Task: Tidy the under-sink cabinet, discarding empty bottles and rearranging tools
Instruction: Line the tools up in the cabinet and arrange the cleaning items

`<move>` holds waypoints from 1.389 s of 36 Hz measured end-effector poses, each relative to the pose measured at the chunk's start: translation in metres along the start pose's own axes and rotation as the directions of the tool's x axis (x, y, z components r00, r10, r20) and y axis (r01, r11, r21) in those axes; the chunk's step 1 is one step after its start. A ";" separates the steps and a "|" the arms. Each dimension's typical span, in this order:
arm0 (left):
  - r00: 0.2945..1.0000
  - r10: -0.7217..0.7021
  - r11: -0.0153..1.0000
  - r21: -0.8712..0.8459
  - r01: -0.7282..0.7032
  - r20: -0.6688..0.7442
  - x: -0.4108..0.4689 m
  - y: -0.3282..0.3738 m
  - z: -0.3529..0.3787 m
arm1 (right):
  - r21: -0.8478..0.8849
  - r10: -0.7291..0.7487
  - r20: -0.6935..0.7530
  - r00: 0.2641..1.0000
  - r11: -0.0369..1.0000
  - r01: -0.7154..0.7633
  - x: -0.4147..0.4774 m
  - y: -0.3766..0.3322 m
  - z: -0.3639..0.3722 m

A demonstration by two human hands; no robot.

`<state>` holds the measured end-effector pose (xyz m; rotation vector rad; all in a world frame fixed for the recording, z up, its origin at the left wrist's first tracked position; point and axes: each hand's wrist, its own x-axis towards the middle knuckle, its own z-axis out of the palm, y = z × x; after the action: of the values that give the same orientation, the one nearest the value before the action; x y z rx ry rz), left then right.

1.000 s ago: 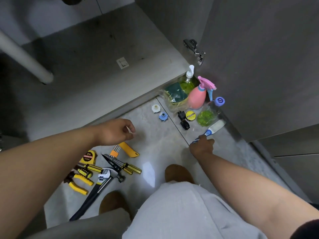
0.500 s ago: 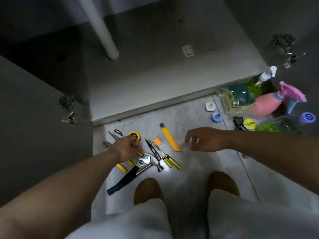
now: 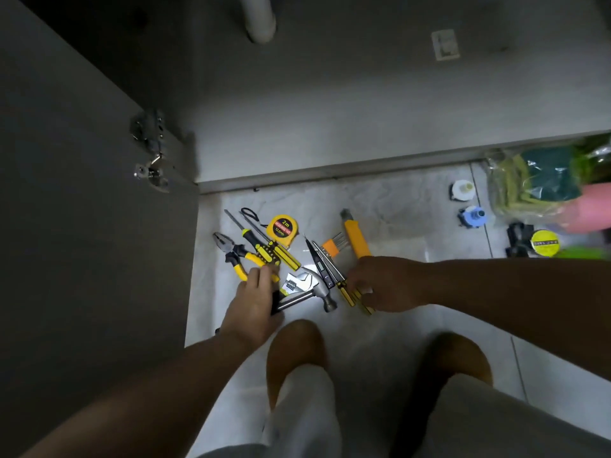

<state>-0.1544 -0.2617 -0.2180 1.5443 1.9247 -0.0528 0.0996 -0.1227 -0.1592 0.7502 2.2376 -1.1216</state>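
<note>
Tools lie in a heap on the pale floor tiles (image 3: 390, 332) in front of the open cabinet: a yellow tape measure (image 3: 281, 228), pliers (image 3: 231, 251), a black-and-yellow screwdriver (image 3: 261, 246), an adjustable wrench (image 3: 299, 280), a hammer (image 3: 325, 300), a dark tester pen (image 3: 319, 269) and a yellow utility knife (image 3: 355, 239). My left hand (image 3: 254, 302) lies over the hammer's black handle, fingertips resting on a yellow pliers handle. My right hand (image 3: 386, 285) curls its fingers round thin yellow screwdrivers (image 3: 350, 294).
The cabinet floor (image 3: 330, 110) lies beyond the sill, with a white pipe (image 3: 259, 18) above. An open door (image 3: 82, 193) stands at left. At right lie two caps (image 3: 461, 190), a bag of sponges (image 3: 535, 183), a pink bottle (image 3: 595, 209) and a yellow tin (image 3: 544, 243).
My view swung left from the bottles to the tools. My right hand came across from the bottles and closed on the yellow screwdrivers. My left hand slid down from the tape measure.
</note>
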 end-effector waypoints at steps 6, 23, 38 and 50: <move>0.975 0.221 0.974 -0.052 -0.222 -0.024 0.019 0.033 -0.001 | -0.007 -0.015 -0.087 0.996 1.000 0.014 -0.001 0.022 0.019; 0.956 0.180 0.938 -0.250 -0.238 -0.232 0.038 0.085 -0.005 | 0.324 0.231 0.042 0.972 0.917 -0.232 -0.005 0.044 0.017; 0.993 -0.102 0.273 -0.958 0.092 0.066 0.053 0.127 -0.027 | 0.967 0.244 -0.027 0.970 0.250 -0.036 0.011 -0.026 0.002; 0.872 -0.470 0.879 -0.161 0.448 -0.137 0.069 0.010 -0.031 | 0.932 0.305 0.031 0.952 0.335 -0.138 -0.006 0.010 0.004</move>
<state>-0.1657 -0.1864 -0.2249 1.0060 2.3528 -0.0039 0.1117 -0.1224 -0.1631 1.5664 1.2846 -2.2632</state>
